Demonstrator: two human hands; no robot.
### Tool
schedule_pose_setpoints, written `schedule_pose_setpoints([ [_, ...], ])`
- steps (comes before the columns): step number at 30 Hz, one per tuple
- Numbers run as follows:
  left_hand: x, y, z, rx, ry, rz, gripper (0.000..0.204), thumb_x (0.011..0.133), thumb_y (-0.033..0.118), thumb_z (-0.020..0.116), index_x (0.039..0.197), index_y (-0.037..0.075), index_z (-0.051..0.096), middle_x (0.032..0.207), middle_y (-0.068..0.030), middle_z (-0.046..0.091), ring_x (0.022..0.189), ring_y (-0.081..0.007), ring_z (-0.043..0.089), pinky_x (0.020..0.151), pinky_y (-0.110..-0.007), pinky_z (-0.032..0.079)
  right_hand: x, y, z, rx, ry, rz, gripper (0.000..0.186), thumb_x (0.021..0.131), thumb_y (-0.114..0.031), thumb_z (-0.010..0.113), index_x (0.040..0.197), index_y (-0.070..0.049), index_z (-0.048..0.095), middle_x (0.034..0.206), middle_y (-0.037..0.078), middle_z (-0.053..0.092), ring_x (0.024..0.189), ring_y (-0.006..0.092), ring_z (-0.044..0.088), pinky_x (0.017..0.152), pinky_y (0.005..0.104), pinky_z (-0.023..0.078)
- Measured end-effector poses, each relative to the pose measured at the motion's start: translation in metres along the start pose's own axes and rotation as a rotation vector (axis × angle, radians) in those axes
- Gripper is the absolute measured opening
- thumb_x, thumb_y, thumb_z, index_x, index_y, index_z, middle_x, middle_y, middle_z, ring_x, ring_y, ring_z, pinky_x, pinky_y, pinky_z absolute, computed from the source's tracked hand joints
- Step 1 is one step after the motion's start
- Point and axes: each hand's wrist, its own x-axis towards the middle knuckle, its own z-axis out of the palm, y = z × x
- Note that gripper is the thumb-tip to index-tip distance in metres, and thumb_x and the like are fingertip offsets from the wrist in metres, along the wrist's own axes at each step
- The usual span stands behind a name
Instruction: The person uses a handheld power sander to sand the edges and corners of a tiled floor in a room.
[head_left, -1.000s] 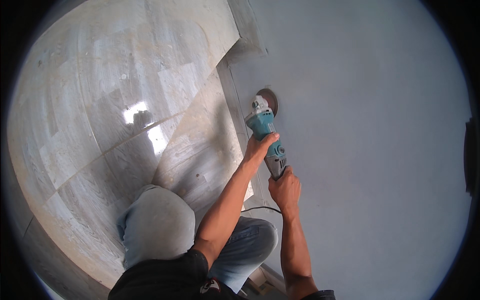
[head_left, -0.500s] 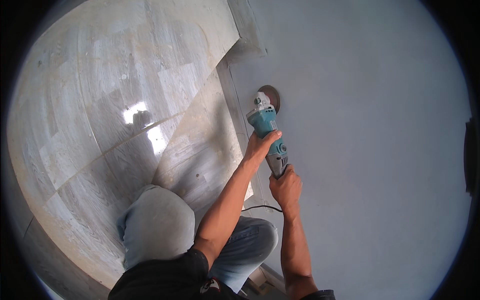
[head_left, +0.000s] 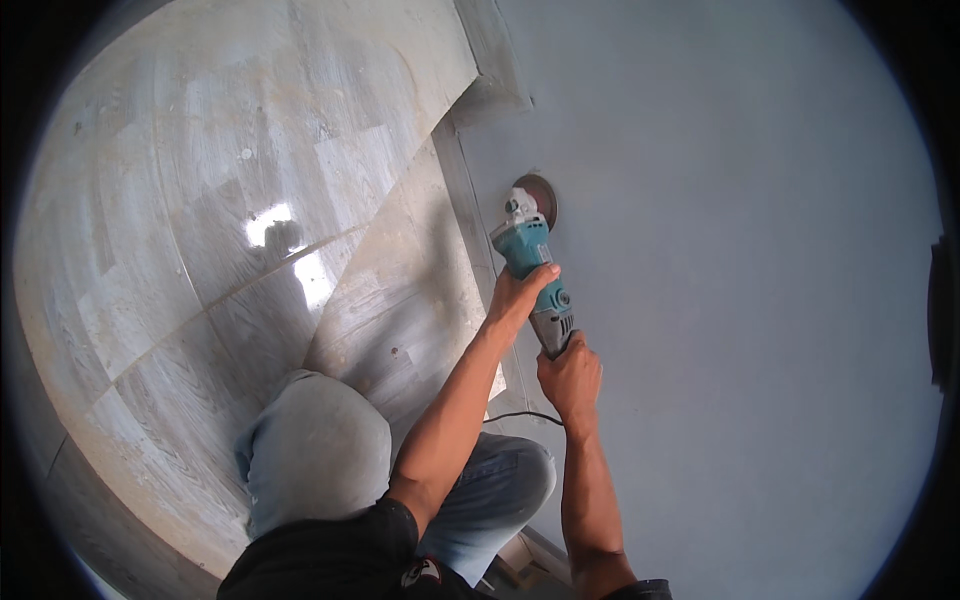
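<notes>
A teal and grey angle grinder points away from me, held in both hands. My left hand is closed round the middle of its body, thumb lying over the top. Closed on the rear end of the tool is my right hand. A round, dark reddish disc at the grinder's head stands against the grey wall; whether its face touches cannot be made out. Behind the right wrist a black cord runs off to the left.
Wood-look floor tiles, dusty and shiny in spots, spread to the left. A skirting strip follows the wall's foot and meets a jutting corner farther off. My bent knees are close below my left arm.
The grinder and both hands have shifted very slightly to the left. Both hands keep their hold.
</notes>
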Motion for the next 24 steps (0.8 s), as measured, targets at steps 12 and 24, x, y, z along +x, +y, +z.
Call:
schedule_pose_setpoints([
  [12,0.001,-0.018,0.000,-0.093,0.043,-0.091,0.056,0.078,0.042,0.073,0.116,0.004,0.057,0.106,-0.0070,0.060,0.104,-0.0187,0.056,0.097,-0.036,0.040,0.003,0.006,-0.001,-0.095,-0.080,0.017,0.026,0.072,-0.012,0.067,0.089,0.004,0.055,0.081,0.030,0.067,0.078,0.0477,0.066,0.073,0.0531,0.053],
  [24,0.004,-0.029,0.000,-0.154,0.059,-0.150,0.060,0.079,0.043,0.072,0.121,0.005,0.055,0.111,-0.0070,0.060,0.105,-0.0179,0.055,0.096,-0.035,0.040,0.009,0.011,-0.004,-0.159,-0.145,0.005,0.024,0.074,-0.012,0.064,0.091,0.003,0.055,0.084,0.028,0.068,0.080,0.0465,0.067,0.075,0.0541,0.053],
])
